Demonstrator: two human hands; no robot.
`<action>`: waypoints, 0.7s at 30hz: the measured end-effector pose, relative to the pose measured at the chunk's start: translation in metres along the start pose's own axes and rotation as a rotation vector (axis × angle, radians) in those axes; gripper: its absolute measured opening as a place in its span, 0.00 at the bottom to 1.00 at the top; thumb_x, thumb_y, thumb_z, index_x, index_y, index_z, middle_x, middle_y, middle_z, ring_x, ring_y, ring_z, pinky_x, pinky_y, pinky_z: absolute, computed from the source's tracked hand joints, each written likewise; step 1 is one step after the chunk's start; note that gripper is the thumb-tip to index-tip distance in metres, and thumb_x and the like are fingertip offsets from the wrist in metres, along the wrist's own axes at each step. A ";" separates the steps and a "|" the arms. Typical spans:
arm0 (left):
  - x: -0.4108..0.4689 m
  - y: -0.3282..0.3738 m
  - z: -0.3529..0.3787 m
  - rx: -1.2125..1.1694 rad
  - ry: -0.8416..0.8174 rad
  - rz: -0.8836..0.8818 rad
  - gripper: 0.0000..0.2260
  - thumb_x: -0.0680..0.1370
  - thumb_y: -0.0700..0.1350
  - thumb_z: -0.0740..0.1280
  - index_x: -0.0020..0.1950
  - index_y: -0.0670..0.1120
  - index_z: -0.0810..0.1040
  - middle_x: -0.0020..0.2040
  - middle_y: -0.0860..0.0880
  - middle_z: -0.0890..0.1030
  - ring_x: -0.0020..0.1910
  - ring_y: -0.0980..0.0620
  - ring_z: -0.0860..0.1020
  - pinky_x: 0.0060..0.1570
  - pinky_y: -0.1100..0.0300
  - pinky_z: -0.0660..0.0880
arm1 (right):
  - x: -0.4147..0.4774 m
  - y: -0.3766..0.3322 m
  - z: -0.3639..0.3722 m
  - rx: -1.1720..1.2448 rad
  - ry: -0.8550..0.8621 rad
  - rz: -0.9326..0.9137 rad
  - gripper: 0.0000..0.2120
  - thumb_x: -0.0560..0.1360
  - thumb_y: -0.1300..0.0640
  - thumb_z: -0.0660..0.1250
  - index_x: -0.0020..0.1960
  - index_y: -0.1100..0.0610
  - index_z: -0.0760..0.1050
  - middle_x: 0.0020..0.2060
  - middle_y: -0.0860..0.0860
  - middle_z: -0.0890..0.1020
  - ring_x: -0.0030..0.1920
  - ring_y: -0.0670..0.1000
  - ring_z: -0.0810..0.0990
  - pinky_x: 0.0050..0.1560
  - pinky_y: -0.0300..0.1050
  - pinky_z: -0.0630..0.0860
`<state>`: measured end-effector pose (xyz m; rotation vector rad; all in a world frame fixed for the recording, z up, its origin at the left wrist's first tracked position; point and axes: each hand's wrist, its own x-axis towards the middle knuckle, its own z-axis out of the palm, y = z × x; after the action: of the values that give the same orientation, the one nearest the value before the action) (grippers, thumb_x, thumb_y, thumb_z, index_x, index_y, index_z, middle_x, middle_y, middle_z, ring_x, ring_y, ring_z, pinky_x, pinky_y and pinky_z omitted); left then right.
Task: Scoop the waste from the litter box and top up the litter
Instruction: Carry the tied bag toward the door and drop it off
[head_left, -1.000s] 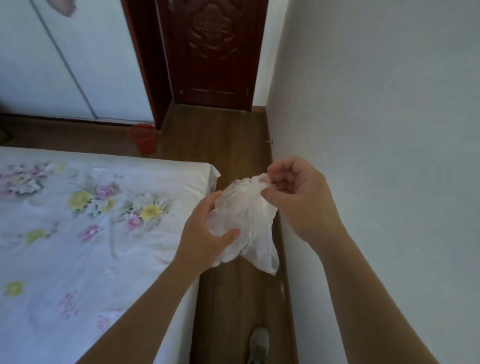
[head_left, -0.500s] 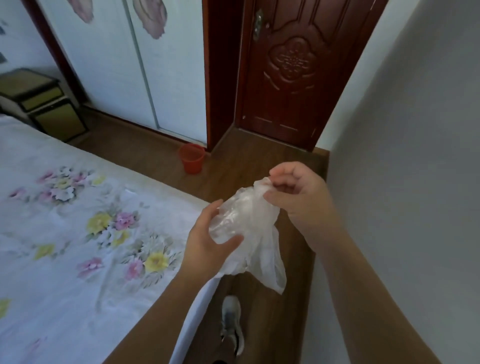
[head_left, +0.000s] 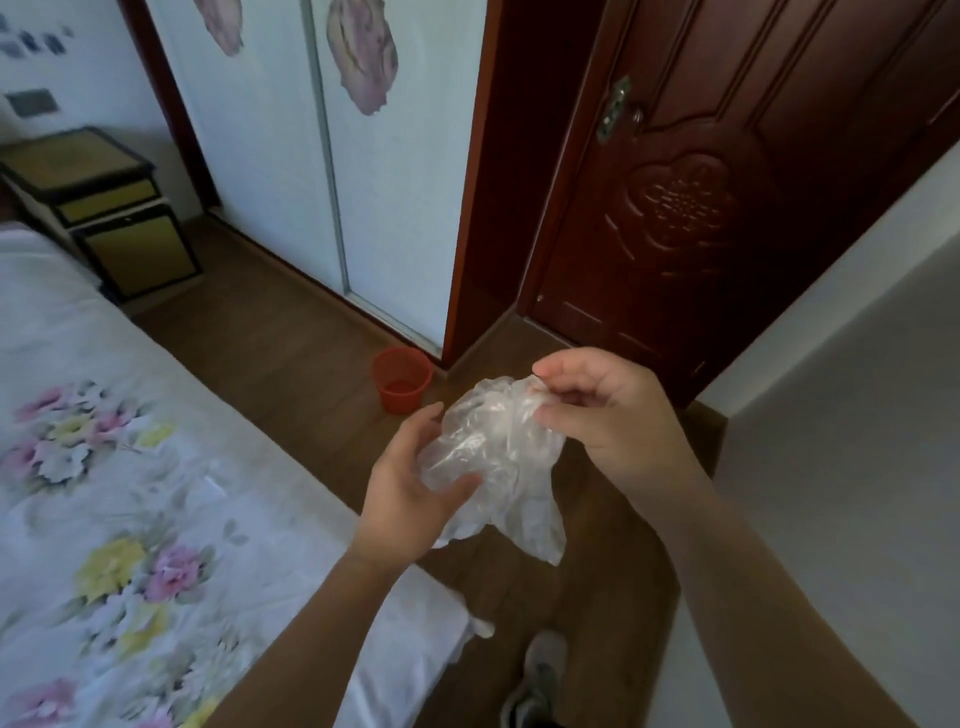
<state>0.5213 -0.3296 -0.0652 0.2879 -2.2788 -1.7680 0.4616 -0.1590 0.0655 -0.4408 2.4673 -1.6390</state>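
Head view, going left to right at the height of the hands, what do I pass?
The bed, left hand, plastic bag, right hand, then the wall.

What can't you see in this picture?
Head view:
1. Inside of the plastic bag: crumpled, gripped by left hand and right hand.
2. Left hand's fingers: mostly behind the bag.
3. Shoe: cut off by the bottom edge.
4. Litter box: nowhere in frame.

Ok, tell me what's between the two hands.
A crumpled clear plastic bag: the left hand grips its lower side, the right hand pinches its top edge. The head view shows it.
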 end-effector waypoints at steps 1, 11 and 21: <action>0.026 -0.002 0.006 0.013 0.024 -0.007 0.33 0.69 0.48 0.78 0.69 0.60 0.67 0.57 0.68 0.74 0.57 0.72 0.72 0.51 0.76 0.73 | 0.030 0.006 -0.004 -0.001 -0.025 -0.007 0.17 0.71 0.66 0.74 0.49 0.45 0.80 0.44 0.42 0.85 0.48 0.40 0.83 0.47 0.32 0.79; 0.263 -0.052 0.069 0.036 0.393 -0.123 0.27 0.69 0.48 0.77 0.66 0.56 0.72 0.56 0.64 0.78 0.57 0.64 0.77 0.54 0.65 0.78 | 0.326 0.078 -0.012 -0.067 -0.428 -0.070 0.10 0.73 0.62 0.74 0.49 0.47 0.80 0.43 0.43 0.85 0.48 0.40 0.83 0.49 0.37 0.79; 0.432 -0.119 0.068 0.157 0.591 -0.318 0.26 0.68 0.57 0.72 0.64 0.55 0.74 0.56 0.59 0.78 0.53 0.61 0.77 0.54 0.61 0.78 | 0.543 0.120 0.045 -0.200 -0.637 -0.080 0.11 0.73 0.62 0.73 0.45 0.46 0.79 0.44 0.42 0.83 0.48 0.39 0.81 0.44 0.31 0.73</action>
<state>0.0900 -0.4266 -0.1665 1.0940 -2.0016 -1.3702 -0.0590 -0.3296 -0.0409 -0.9297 2.1349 -1.0447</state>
